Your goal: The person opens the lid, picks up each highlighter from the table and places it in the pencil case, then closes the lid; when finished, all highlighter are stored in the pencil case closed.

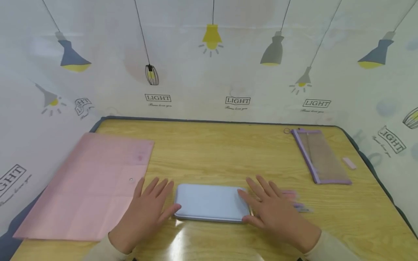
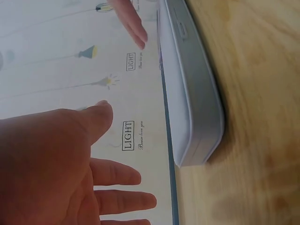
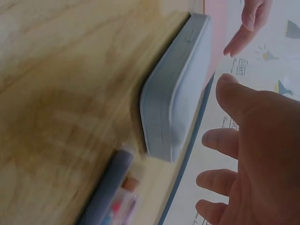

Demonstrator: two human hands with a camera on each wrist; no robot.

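Well, from where I stand, what counts most is how the pale blue case lies between the two hands; it sits flat on the surface, its long axis running left to right from one hand towards the other, so that each short end faces a hand; the left hand is just off the left end, and the right hand, whose thumb and forefinger overlap the right end as seen from the head, looks slightly the nearer; both are open, fingers spread and holding nothing, and the wrist views show them apart from the case; I'd judge that a hold from both ends suits that lie best. As for containers, the case is closed, with a small catch on its long side, and what it holds is hidden; well off to the right, the mesh pouch with purple edging lies flat, and I can make out nothing inside it; a pink eraser lies just beside it; several pens lie loose, partly behind the right hand; to the left spreads a pink folder, its contents, if any, impossible to tell.
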